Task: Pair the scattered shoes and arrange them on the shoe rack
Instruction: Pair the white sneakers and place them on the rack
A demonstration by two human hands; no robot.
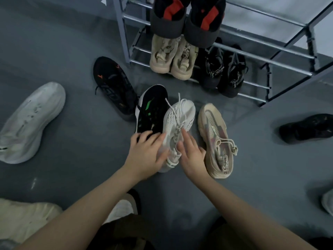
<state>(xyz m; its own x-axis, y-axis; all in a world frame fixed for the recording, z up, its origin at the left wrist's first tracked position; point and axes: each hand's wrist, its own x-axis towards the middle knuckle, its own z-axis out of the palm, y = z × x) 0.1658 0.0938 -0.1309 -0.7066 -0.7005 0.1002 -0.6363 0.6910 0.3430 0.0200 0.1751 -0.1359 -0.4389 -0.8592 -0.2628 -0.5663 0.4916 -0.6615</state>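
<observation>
Both hands on the white knit sneaker [180, 123] at floor centre: left hand [146, 156] cupped over its heel and near side, fingers spread and partly curled; right hand [191, 156] pressed against the other side by the laces, fingers extended, not closed. Neither grip fully clamped, more a loose two-sided hold with the shoe resting on the grey floor [75, 177].

Touching the sneaker's left side, a black shoe with green marks [151, 109], under the left fingertips. Just beside on the right, a beige mesh shoe [216, 139] with a drawstring toggle, lying apart from the right hand's wrist by a narrow gap. Farther left, a black shoe with orange marks [113, 85], then a large white shoe [30, 121] well apart. At far right, a lone black shoe [306, 129].

Beyond, the metal shoe rack [270, 60]: on the lowest rails a beige pair [173, 56] and a black pair [223, 71] side by side; above, a black-and-red pair [187, 17].
</observation>
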